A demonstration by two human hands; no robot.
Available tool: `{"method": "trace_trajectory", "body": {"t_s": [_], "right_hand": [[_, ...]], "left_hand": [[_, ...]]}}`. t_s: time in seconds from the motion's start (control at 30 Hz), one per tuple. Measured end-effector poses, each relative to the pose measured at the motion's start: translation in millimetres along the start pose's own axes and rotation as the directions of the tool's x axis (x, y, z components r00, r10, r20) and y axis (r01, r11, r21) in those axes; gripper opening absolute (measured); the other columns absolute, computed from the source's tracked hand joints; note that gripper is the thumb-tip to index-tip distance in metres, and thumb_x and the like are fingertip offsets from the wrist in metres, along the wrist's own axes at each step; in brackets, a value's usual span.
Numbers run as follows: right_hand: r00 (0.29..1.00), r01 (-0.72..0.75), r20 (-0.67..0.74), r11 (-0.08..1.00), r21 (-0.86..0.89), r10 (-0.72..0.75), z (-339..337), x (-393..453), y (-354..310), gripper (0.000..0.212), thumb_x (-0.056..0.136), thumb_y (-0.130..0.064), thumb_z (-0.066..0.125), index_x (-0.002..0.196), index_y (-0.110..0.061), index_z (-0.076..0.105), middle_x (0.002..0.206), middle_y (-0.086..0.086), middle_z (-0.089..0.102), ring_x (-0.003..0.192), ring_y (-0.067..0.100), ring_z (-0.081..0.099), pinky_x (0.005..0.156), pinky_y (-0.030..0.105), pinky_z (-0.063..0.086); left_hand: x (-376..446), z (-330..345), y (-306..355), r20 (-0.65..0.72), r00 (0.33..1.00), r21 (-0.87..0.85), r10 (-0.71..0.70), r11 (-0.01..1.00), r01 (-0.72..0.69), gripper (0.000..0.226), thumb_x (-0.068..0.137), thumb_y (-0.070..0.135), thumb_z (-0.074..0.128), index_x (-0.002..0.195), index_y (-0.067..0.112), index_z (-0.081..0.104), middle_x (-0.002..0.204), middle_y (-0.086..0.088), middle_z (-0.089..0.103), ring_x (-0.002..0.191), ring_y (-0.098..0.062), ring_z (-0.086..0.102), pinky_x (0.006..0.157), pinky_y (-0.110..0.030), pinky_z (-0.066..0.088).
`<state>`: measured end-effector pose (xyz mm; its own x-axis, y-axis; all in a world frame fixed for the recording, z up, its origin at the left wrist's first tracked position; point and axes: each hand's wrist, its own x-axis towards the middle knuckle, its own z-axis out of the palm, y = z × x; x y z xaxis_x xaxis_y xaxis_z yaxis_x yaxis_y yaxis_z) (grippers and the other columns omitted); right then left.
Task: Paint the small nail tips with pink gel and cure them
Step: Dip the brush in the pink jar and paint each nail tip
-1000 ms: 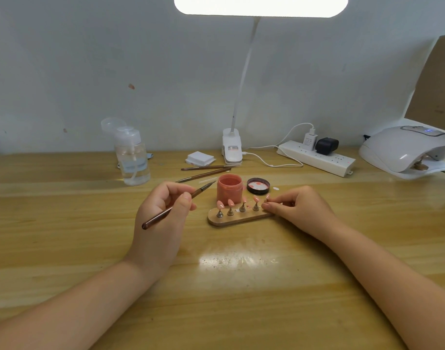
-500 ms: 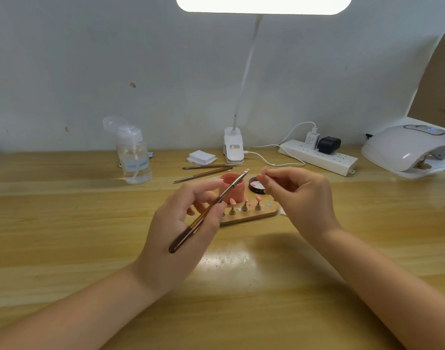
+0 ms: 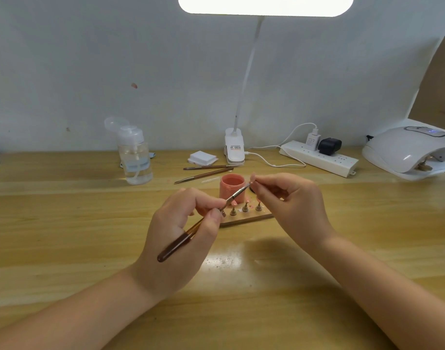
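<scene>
Nail tip [image 3: 252,177], head view: pinched in my right hand [image 3: 292,205] above the wooden holder [image 3: 244,219]; left hand [image 3: 181,228] grips the brush [image 3: 203,219], bristles touching it; painting step, I judge; next, steady strokes, reseat, cure in lamp [image 3: 410,152].

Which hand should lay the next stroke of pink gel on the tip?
Left. The left hand already grips the brush, bristles at the nail tip pinched in the right hand, which should just hold it steady.

Bare table [image 3: 241,286] lies near; pink gel pot [image 3: 232,188] and brushes [image 3: 203,173] crowd behind.
</scene>
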<state>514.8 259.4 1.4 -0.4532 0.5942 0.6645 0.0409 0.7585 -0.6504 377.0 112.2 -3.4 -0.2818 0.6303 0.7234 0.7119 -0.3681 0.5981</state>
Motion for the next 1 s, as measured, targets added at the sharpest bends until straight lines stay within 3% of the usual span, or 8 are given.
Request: {"method": "trace_trajectory", "body": {"t_s": [0.13, 0.33, 0.43, 0.6, 0.77, 1.0], "right_hand": [[1.000, 0.002, 0.014, 1.000, -0.003, -0.002, 0.4, -0.2, -0.2, 0.017, 0.085, -0.015, 0.069, 0.102, -0.016, 0.074, 0.083, -0.004, 0.073, 0.073, 0.011, 0.065, 0.067, 0.034, 0.054], [1.000, -0.028, 0.003, 0.999, 0.029, 0.027, 1.1, -0.4, -0.3, 0.015, 0.086, -0.013, 0.070, 0.100, -0.017, 0.075, 0.080, -0.005, 0.073, 0.070, 0.016, 0.066, 0.066, 0.041, 0.053], [0.999, -0.035, 0.016, 0.999, 0.041, 0.034, 3.0, -1.0, -0.8, 0.015, 0.085, -0.012, 0.070, 0.099, -0.017, 0.075, 0.079, -0.007, 0.073, 0.067, 0.012, 0.066, 0.065, 0.038, 0.055], [0.996, -0.083, -0.017, 0.993, 0.082, 0.084, 0.1, 1.1, 4.3, 0.013, 0.085, -0.014, 0.071, 0.096, -0.019, 0.075, 0.072, -0.006, 0.072, 0.060, 0.005, 0.063, 0.056, 0.022, 0.051], [0.988, -0.110, -0.092, 0.983, 0.145, 0.124, -7.6, 5.6, 9.0, 0.016, 0.083, -0.014, 0.072, 0.093, -0.026, 0.071, 0.075, -0.010, 0.073, 0.069, 0.003, 0.067, 0.065, 0.016, 0.054], [1.000, -0.023, -0.006, 0.998, 0.051, 0.024, -3.1, 1.2, 5.3, 0.012, 0.084, -0.016, 0.072, 0.096, -0.017, 0.075, 0.078, -0.005, 0.073, 0.068, 0.009, 0.068, 0.063, 0.022, 0.056]], "left_hand": [[2.3, -0.2, 2.6, 0.025, 1.000, 0.028, 0.016, 0.999, -0.017, 0.019, 0.089, 0.034, 0.052, 0.104, 0.036, 0.063, 0.091, 0.015, 0.069, 0.091, -0.012, 0.063, 0.080, -0.015, 0.042], [0.7, -0.8, 0.2, -0.003, 1.000, -0.007, -0.004, 1.000, 0.004, 0.016, 0.086, 0.031, 0.050, 0.097, 0.033, 0.063, 0.085, 0.011, 0.067, 0.088, -0.011, 0.062, 0.078, -0.012, 0.041], [1.2, 0.1, 1.1, 0.004, 1.000, 0.020, 0.015, 1.000, -0.015, 0.018, 0.090, 0.033, 0.052, 0.104, 0.038, 0.061, 0.093, 0.014, 0.067, 0.091, -0.010, 0.060, 0.079, -0.013, 0.040], [-0.3, -1.0, -2.9, 0.027, 0.999, 0.013, -0.025, 1.000, 0.025, 0.019, 0.084, 0.032, 0.049, 0.091, 0.026, 0.066, 0.081, 0.007, 0.066, 0.085, -0.013, 0.061, 0.075, -0.014, 0.040], [0.7, -0.5, -1.3, -0.017, 0.999, -0.022, -0.049, 0.999, 0.048, 0.015, 0.087, 0.037, 0.049, 0.096, 0.036, 0.062, 0.084, 0.012, 0.067, 0.086, -0.009, 0.060, 0.075, -0.009, 0.039], [1.3, -0.2, 1.0, 0.032, 0.999, 0.015, -0.020, 1.000, 0.020, 0.021, 0.090, 0.039, 0.053, 0.107, 0.036, 0.064, 0.099, 0.018, 0.069, 0.099, -0.012, 0.062, 0.081, -0.014, 0.042]]}}
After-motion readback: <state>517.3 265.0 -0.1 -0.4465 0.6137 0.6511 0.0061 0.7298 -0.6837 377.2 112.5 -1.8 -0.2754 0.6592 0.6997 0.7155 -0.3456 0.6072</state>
